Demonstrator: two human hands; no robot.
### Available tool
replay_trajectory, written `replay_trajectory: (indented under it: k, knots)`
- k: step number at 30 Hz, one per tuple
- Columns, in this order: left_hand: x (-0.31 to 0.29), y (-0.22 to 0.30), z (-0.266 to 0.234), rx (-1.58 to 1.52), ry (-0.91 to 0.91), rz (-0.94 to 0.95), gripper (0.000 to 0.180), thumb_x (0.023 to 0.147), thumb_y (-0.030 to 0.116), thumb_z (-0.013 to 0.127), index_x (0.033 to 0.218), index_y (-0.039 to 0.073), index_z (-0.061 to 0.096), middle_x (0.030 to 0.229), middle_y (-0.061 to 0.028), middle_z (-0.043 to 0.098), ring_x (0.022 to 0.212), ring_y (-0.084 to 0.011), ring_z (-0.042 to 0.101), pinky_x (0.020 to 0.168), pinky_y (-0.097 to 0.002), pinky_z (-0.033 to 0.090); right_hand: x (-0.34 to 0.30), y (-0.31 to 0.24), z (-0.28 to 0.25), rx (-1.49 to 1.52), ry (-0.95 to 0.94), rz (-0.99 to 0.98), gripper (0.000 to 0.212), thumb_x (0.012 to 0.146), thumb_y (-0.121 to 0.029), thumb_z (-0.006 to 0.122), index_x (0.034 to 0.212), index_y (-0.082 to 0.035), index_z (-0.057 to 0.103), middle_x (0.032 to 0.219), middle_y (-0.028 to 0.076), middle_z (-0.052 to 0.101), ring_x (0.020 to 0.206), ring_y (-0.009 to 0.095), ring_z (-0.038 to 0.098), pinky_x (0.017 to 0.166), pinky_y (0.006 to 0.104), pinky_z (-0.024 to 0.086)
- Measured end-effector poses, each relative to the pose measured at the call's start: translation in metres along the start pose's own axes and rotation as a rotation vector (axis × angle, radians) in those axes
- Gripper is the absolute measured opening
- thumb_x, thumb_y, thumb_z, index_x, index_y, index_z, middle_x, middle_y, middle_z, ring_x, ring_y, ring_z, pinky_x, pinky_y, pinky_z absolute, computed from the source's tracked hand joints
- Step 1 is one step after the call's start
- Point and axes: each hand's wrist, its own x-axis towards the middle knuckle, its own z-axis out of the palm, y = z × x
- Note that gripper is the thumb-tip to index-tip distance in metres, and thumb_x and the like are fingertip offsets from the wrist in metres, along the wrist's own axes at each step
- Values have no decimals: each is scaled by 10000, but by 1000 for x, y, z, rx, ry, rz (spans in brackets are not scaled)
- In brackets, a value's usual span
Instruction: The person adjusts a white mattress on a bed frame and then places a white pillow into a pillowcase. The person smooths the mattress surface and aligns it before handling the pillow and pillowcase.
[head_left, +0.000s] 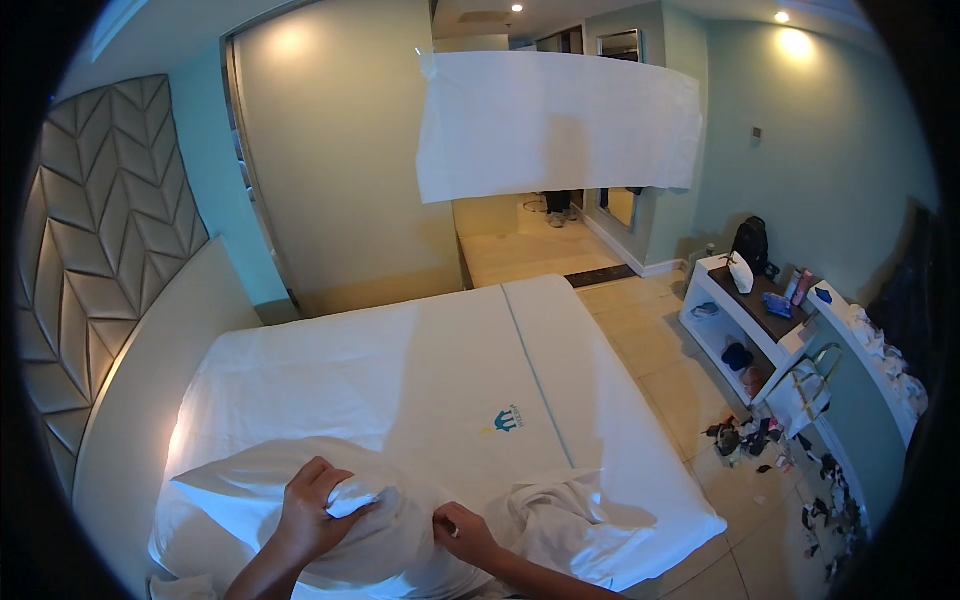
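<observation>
Pillow (300, 500): white, lying at the near edge of the bed (400, 370), towards its left corner, part-covered by a white pillowcase.

Left hand (312, 512): fingers closed around a bunched fold of the pillow, clamped on it.

Right hand (462, 532): fingers pinched together on the pillowcase (420, 545) edge, just beside the pillow.

Bed: 1 white sheet spread flat over the top, with 1 small blue and yellow emblem (507, 419) right of centre and 1 long seam running from the far edge towards the near edge. A crumpled white cloth (560, 510) sits at the near right corner.

Headboard (100, 260): grey, padded, stitched in a chevron pattern, along the left edge of the bed.

Room: pale green walls, beige tiled floor (660, 370), 2 ceiling spotlights lit. A large white sheet (555, 125) hangs across the far doorway. A white shelf unit (745, 330) stands against the right wall, carrying 1 black backpack (750, 243), bottles and small items. Mixed small litter (760, 440) is scattered on the floor at the foot of the shelf unit, well apart from the bed.
</observation>
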Motion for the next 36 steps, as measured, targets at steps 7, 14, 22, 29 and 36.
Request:
replay_trajectory:
  k: [7,14,22,29,36]
  knots:
    - [-1,-5,2,-21,18,-14,312,524,135,774,719,36,551,619,-82,499,543,-234,497,463,-321,406,5,-20,-1,179,129,-56,193,670,23,609,842,1,523,771,82,538,596,139,539,525,233,442]
    - [-2,-5,3,-17,5,20,306,535,161,774,697,46,542,601,-85,511,525,-251,516,456,-326,411,17,-8,6,-77,107,-204,207,644,-4,623,831,-16,536,752,98,549,620,203,556,553,268,465]
    - [-13,-4,-1,-116,51,-85,278,518,140,778,603,55,528,564,-76,523,494,-229,504,468,-313,400,0,-5,-2,-353,180,-222,149,609,-5,582,721,-23,486,710,116,527,635,265,536,538,314,457]
    - [-15,-10,-1,-40,110,-41,325,516,165,788,680,38,539,597,-91,522,517,-226,508,486,-298,404,-17,38,1,-389,152,-165,114,604,-6,558,678,-33,475,640,121,491,596,292,504,518,358,412]
    - [11,7,-5,-233,-19,-134,295,572,123,764,762,31,558,675,-49,530,598,-146,500,542,-253,389,-23,34,-14,146,107,327,111,752,-92,554,818,-4,545,683,78,572,621,161,564,541,265,455]
